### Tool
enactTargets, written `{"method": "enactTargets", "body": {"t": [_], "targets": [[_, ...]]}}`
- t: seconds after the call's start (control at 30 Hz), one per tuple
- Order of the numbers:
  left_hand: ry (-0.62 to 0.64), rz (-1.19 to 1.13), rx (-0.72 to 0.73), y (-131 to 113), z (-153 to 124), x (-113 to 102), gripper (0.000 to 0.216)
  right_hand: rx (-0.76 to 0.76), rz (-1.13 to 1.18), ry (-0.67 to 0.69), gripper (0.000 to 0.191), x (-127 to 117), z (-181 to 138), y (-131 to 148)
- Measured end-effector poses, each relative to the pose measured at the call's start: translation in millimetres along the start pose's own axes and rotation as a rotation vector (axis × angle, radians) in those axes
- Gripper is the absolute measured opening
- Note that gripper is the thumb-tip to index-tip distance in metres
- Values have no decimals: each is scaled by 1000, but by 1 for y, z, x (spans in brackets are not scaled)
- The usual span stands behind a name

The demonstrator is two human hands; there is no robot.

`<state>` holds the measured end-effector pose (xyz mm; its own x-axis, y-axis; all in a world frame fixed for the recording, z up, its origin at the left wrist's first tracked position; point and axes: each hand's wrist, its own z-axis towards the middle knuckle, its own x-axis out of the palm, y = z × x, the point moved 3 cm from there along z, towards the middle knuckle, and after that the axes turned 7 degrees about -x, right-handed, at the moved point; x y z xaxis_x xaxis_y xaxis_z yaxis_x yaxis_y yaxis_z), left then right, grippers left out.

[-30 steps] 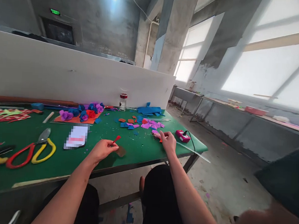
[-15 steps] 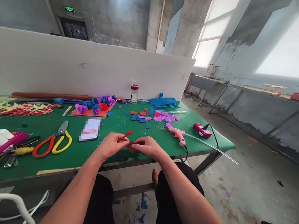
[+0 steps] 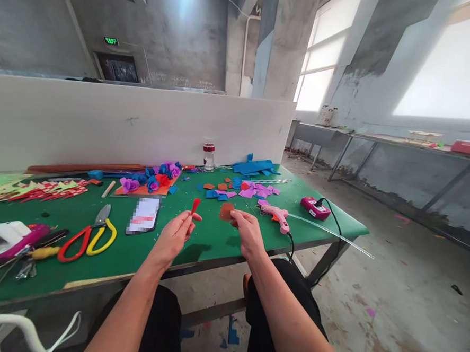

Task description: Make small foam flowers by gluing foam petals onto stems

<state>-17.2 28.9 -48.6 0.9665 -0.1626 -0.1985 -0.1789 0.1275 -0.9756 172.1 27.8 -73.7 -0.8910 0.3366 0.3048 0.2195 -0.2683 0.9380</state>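
Where angular scraps (image 3: 258, 189) spread before a clear, red-lidded jar (image 3: 208, 160), ruffled flowers (image 3: 163, 180) lie left. Above the smooth green tabletop (image 3: 130, 257), between shears (image 3: 103, 216) and a pink glue gun (image 3: 281, 217), the left hand (image 3: 174, 235) pinches a twisted red piece (image 3: 195, 205); apart from it, the right hand (image 3: 250, 233) pinches a flat, rounded brown piece (image 3: 225, 212).

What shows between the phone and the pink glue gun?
Head view: the left hand, pinching a red piece, nearer the phone, and the right hand, pinching a brown piece, nearer the glue gun. Green tabletop shows between the hands.
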Motion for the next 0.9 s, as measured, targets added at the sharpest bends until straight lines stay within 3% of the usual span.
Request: {"method": "enactTargets", "body": {"t": [0.33, 0.57, 0.9], "targets": [[-30, -153, -15, 3, -12, 4, 27, -32, 93, 64, 23, 25, -16, 1], [-193, -155, 20, 8, -14, 1, 29, -69, 94, 125, 23, 27, -15, -4], [-162, -204, -62, 13, -12, 8, 32, -55, 130, 166, 22, 24, -14, 1]]}}
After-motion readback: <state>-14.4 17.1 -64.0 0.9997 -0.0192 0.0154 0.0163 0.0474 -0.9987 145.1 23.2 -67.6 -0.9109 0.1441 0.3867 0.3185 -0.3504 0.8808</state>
